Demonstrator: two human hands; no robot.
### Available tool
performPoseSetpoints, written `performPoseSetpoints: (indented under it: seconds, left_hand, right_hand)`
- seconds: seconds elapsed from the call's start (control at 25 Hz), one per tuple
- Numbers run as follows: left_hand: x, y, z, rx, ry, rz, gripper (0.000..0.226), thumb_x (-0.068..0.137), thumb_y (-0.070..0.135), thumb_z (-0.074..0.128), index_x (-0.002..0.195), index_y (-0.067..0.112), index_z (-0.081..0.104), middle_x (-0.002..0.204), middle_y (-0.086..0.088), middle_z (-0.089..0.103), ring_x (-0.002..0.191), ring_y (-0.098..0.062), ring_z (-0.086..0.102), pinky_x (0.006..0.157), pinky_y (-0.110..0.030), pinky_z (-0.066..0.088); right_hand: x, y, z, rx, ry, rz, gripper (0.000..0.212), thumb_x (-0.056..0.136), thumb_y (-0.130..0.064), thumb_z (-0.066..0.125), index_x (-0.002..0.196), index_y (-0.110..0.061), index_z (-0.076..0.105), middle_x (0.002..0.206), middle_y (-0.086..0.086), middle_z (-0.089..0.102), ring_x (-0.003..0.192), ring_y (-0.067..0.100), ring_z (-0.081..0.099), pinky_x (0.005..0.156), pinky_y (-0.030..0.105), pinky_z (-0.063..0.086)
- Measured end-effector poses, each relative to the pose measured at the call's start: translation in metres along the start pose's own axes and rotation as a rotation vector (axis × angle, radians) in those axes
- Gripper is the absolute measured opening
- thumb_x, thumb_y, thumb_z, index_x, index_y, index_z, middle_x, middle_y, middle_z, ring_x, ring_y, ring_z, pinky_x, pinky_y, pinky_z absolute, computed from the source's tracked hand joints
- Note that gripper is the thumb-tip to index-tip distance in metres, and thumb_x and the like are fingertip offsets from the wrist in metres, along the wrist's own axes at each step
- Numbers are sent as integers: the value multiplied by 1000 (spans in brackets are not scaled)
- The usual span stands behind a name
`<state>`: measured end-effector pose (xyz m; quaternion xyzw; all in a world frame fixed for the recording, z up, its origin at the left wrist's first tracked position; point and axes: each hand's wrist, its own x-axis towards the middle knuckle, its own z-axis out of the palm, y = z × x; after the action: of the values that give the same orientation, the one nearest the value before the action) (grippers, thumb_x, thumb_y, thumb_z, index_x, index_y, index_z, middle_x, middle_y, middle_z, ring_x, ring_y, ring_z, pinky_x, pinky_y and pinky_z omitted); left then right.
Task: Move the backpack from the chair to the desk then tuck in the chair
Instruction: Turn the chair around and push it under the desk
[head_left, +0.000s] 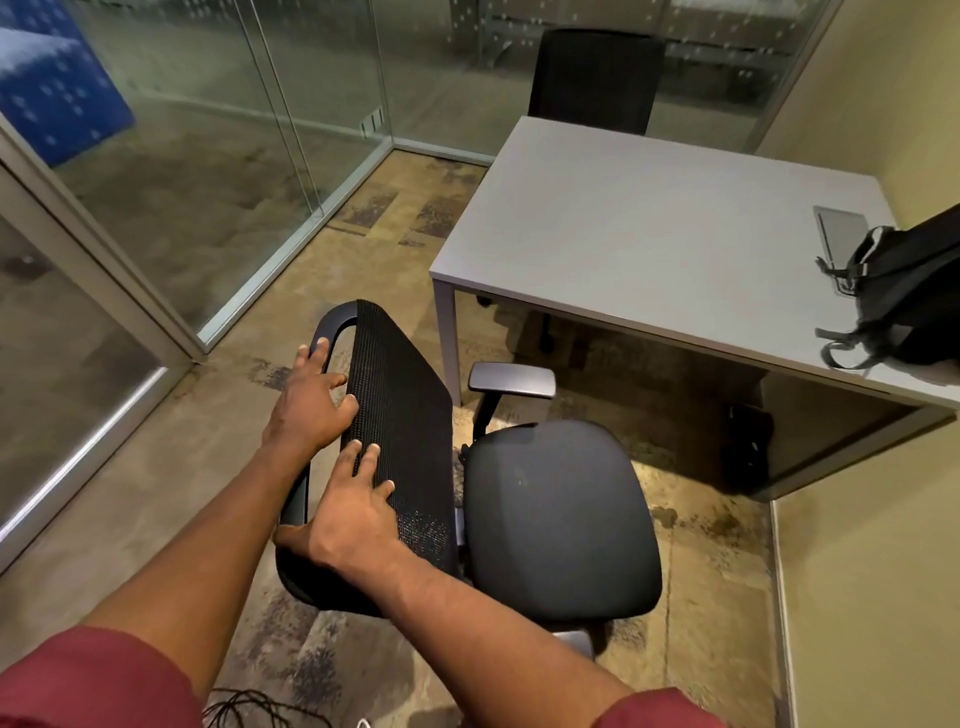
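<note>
Backpack: lay on worktop, 2 o'clock.
Hands: left hand, right hand spread flat on the chair's mesh backrest.
Advice: swivel seat toward worktop, push evenly.

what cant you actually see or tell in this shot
- backpack: head view's right edge cuts off most of it.
- chair: base and wheels hidden beneath its seat.
- second chair: lower part hidden behind the desk.
- right hand, left hand: palms face the backrest, so grip firmness is unclear.
</note>
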<state>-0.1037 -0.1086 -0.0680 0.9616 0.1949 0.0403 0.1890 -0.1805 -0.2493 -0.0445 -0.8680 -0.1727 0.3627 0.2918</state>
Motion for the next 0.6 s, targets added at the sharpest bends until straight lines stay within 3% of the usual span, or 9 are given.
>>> performPoseSetpoints:
  seconds: [0.6]
  left_hand:
    - [-21, 29, 7, -50, 31, -92, 49, 89, 27, 64, 132, 2, 63, 168, -4, 18, 155, -24, 12, 119, -49, 26]
  right_hand:
    - [-19, 15, -6, -13, -37, 32, 135, 70, -55, 79, 152, -15, -20, 162, 8, -26, 146, 54, -1, 108, 71, 26]
